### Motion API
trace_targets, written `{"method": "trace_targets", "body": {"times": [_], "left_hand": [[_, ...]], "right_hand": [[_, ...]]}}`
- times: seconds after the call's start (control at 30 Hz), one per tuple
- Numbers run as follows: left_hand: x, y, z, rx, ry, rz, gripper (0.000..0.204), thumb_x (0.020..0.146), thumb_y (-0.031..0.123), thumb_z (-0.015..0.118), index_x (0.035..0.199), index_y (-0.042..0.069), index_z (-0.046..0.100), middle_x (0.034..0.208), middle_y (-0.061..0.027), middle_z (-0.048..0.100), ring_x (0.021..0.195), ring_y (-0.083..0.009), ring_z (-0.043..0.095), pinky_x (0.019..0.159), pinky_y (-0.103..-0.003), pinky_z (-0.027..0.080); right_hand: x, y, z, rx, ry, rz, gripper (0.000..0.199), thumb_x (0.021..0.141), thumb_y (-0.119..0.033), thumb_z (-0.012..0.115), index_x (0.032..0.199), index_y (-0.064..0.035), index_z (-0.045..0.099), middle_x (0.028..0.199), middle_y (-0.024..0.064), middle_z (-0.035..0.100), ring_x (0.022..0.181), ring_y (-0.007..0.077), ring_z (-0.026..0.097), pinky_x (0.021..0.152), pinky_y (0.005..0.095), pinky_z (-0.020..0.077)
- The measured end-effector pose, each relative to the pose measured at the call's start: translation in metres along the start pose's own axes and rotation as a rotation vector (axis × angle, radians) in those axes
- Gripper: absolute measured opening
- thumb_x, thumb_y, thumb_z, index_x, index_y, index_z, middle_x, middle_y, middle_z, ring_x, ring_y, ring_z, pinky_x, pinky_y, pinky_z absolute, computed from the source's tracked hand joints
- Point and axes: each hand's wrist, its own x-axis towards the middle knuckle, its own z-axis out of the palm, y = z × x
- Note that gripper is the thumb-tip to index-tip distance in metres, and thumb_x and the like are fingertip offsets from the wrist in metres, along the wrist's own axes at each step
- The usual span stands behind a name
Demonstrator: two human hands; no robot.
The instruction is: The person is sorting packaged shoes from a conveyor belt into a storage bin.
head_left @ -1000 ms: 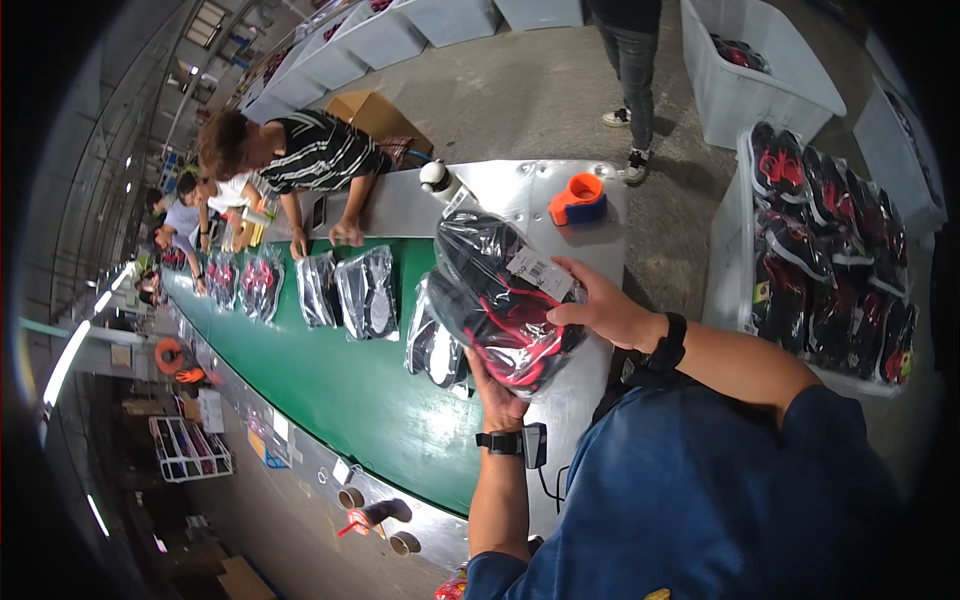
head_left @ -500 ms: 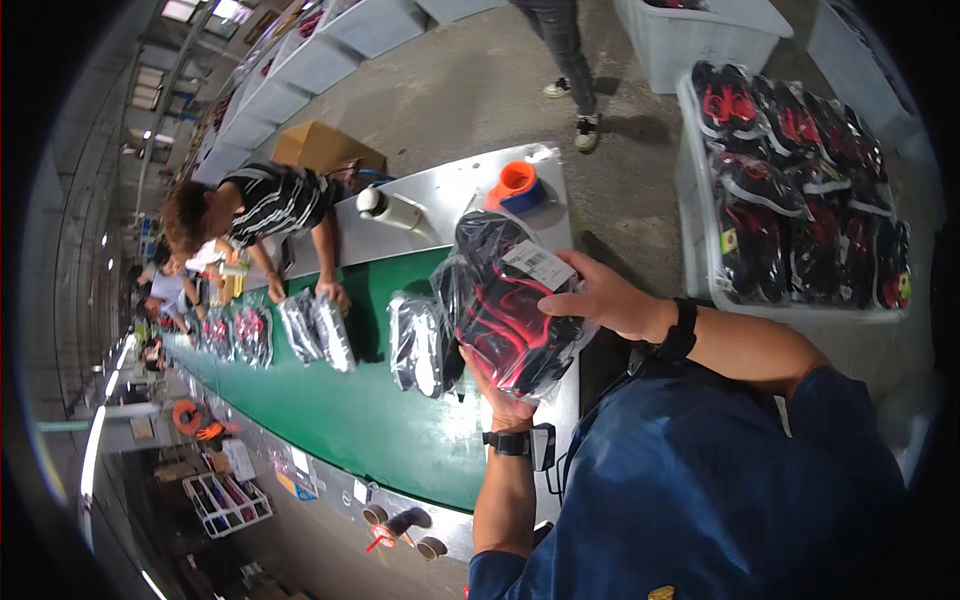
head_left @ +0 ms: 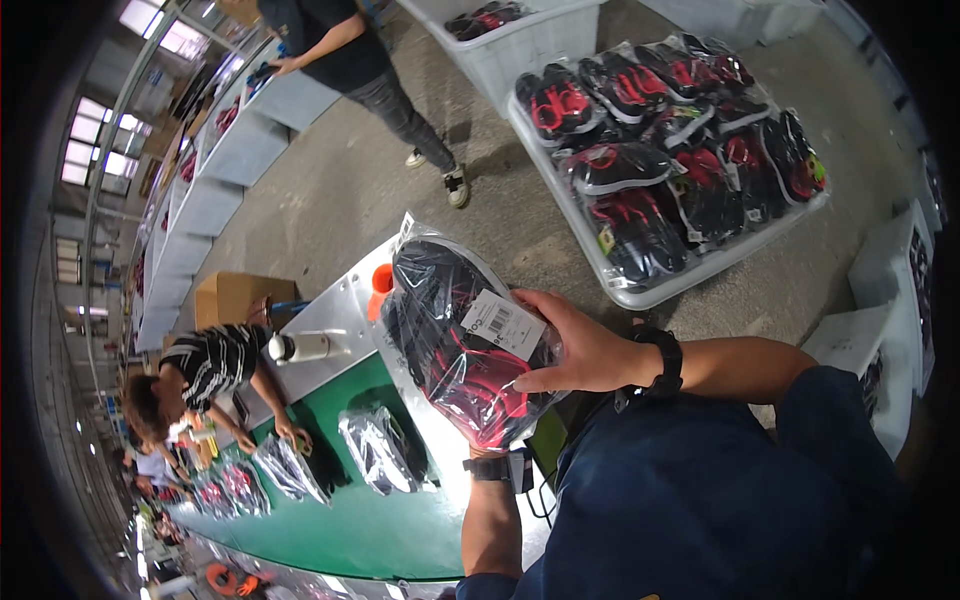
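Both my hands hold a clear-bagged pair of black and red sneakers (head_left: 440,315), with a white paper label (head_left: 503,322) on top. My right hand (head_left: 590,345) grips the pair's right side, its thumb over the plastic and its other fingers partly hidden. My left hand (head_left: 478,450) supports the near end from below; its fingers are hidden by the shoes. To the left, another bagged pair (head_left: 375,450) lies on the green conveyor belt (head_left: 330,530). Beyond my right hand stands a white plastic tub (head_left: 660,293) filled with bagged black and red sneakers.
Across the belt a person in a striped shirt (head_left: 205,355) handles bagged shoes. An orange ring-shaped item (head_left: 381,280) and a white bottle (head_left: 300,347) stand on the metal table edge. Another person (head_left: 370,85) stands beyond. More tubs (head_left: 860,345) are at right.
My view has swung right, bringing the filled tub nearer the middle. The held pair has turned with my hands and now hides most of my left hand.
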Motion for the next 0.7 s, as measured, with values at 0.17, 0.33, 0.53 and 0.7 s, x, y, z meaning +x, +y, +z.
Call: {"method": "trace_targets", "body": {"times": [0.17, 0.33, 0.53, 0.7], "left_hand": [[-0.010, 0.004, 0.003, 0.153, -0.002, 0.037, 0.079, 0.098, 0.067, 0.045, 0.156, 0.014, 0.036, 0.156, -0.0124, 0.043, 0.141, -0.0339, 0.044, 0.117, -0.053, 0.036], [-0.021, -0.029, -0.023, 0.156, -0.121, -0.179, 0.077, 0.098, 0.063, 0.050, 0.155, 0.012, 0.037, 0.157, -0.0088, 0.043, 0.143, -0.0310, 0.041, 0.121, -0.051, 0.030], [-0.030, -0.063, -0.047, 0.102, -0.198, -0.314, 0.084, 0.092, 0.049, 0.070, 0.153, 0.003, 0.037, 0.154, -0.0121, 0.047, 0.141, -0.0312, 0.045, 0.120, -0.050, 0.033], [-0.042, -0.065, -0.032, 0.117, -0.244, -0.295, 0.082, 0.090, 0.043, 0.074, 0.153, 0.003, 0.039, 0.153, -0.0134, 0.048, 0.143, -0.0317, 0.044, 0.120, -0.050, 0.033]], "right_hand": [[-0.022, 0.021, -0.013, 0.126, -0.023, 0.071, 0.107, 0.078, -0.036, 0.088, 0.155, 0.0040, 0.025, 0.149, 0.0202, 0.039, 0.142, 0.0284, 0.038, 0.118, 0.0390, 0.0305], [-0.071, 0.042, -0.043, 0.531, -0.044, 0.202, 0.102, 0.080, -0.007, 0.083, 0.160, -0.0018, 0.019, 0.155, 0.0112, 0.038, 0.145, 0.0194, 0.035, 0.120, 0.0358, 0.0278], [-0.112, 0.055, -0.060, 0.645, 0.039, 0.262, 0.106, 0.076, 0.001, 0.080, 0.161, -0.0044, 0.017, 0.156, 0.0080, 0.037, 0.146, 0.0192, 0.034, 0.121, 0.0363, 0.0265], [-0.126, 0.067, -0.062, 0.760, 0.047, 0.317, 0.109, 0.074, 0.005, 0.079, 0.162, -0.0072, 0.016, 0.157, 0.0070, 0.037, 0.146, 0.0199, 0.034, 0.122, 0.0381, 0.0251]]}}
